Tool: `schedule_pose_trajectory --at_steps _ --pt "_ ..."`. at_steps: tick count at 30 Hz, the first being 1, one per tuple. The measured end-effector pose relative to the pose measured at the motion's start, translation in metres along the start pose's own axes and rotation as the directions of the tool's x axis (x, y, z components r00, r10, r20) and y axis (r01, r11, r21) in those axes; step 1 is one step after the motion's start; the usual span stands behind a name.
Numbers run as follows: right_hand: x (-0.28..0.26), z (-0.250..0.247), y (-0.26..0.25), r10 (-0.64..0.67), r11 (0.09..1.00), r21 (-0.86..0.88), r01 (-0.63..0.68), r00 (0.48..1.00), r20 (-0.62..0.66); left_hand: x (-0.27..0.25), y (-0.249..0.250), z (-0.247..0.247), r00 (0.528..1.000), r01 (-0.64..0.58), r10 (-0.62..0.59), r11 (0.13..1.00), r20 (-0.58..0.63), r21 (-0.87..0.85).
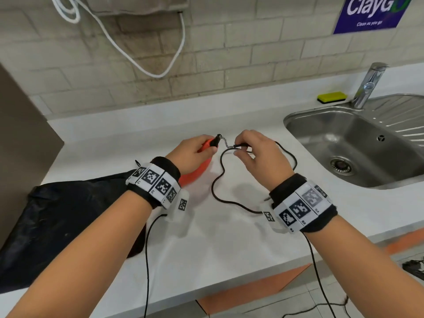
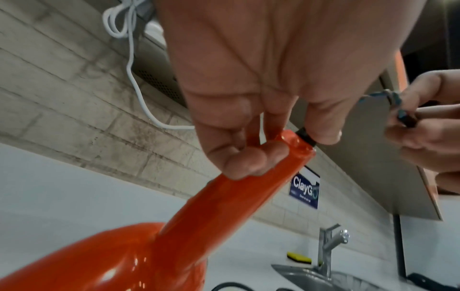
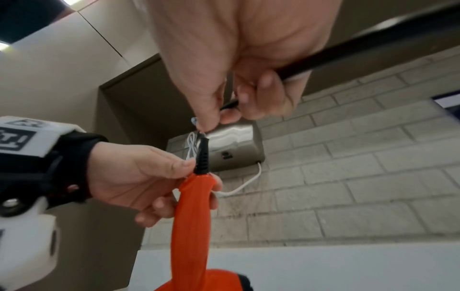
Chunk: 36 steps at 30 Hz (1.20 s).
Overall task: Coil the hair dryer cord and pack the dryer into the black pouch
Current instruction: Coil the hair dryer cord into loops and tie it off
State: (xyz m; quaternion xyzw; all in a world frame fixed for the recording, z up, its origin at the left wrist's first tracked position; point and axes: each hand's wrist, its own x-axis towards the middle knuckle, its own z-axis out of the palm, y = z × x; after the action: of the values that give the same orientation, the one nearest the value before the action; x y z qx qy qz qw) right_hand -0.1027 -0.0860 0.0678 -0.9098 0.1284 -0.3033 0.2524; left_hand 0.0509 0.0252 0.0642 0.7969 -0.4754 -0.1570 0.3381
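Note:
An orange hair dryer [image 1: 197, 172] lies on the white counter [image 1: 229, 244]. My left hand [image 1: 195, 152] grips the end of its handle [image 2: 239, 189], thumb beside the black strain relief [image 3: 202, 157]. My right hand [image 1: 254, 154] pinches the black cord [image 1: 218, 180] a short way from the handle. Bare twisted wires [image 1: 226, 142] show between the two hands. The cord loops over the counter under my right wrist and out past the right hand. The black pouch [image 1: 57, 221] lies flat at the left, under my left forearm.
A steel sink [image 1: 358, 145] with a tap [image 1: 369, 86] and a yellow sponge [image 1: 332, 97] is at the right. A wall-mounted hand dryer [image 3: 234, 145] with a white cable [image 1: 142, 58] hangs above. A brown panel [image 1: 23, 138] stands at the left.

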Motion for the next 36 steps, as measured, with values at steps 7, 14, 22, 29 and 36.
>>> schedule_pose_trajectory --at_steps 7,14,22,29,36 --pt "0.035 -0.006 -0.015 -0.303 0.902 -0.378 0.208 0.929 -0.213 -0.01 0.003 -0.016 0.999 0.04 -0.035 0.983 0.032 -0.178" --pt "0.072 -0.002 -0.033 -0.393 0.83 -0.511 0.225 0.885 -0.249 -0.014 -0.003 -0.035 0.995 -0.033 0.048 0.986 0.088 -0.166" --pt "0.092 0.003 -0.058 -0.329 0.92 -0.226 0.319 0.944 -0.005 0.003 -0.003 -0.06 0.977 -0.135 0.209 0.724 0.029 -0.676" --pt "0.111 -0.008 -0.051 -0.31 0.945 -0.073 0.32 0.943 0.117 0.021 0.01 -0.088 0.971 -0.104 0.21 0.794 0.111 -0.599" --pt "0.13 -0.008 -0.045 -0.176 0.976 0.118 0.18 0.983 -0.045 0.034 0.032 -0.093 0.972 -0.052 0.18 0.79 0.149 -0.611"
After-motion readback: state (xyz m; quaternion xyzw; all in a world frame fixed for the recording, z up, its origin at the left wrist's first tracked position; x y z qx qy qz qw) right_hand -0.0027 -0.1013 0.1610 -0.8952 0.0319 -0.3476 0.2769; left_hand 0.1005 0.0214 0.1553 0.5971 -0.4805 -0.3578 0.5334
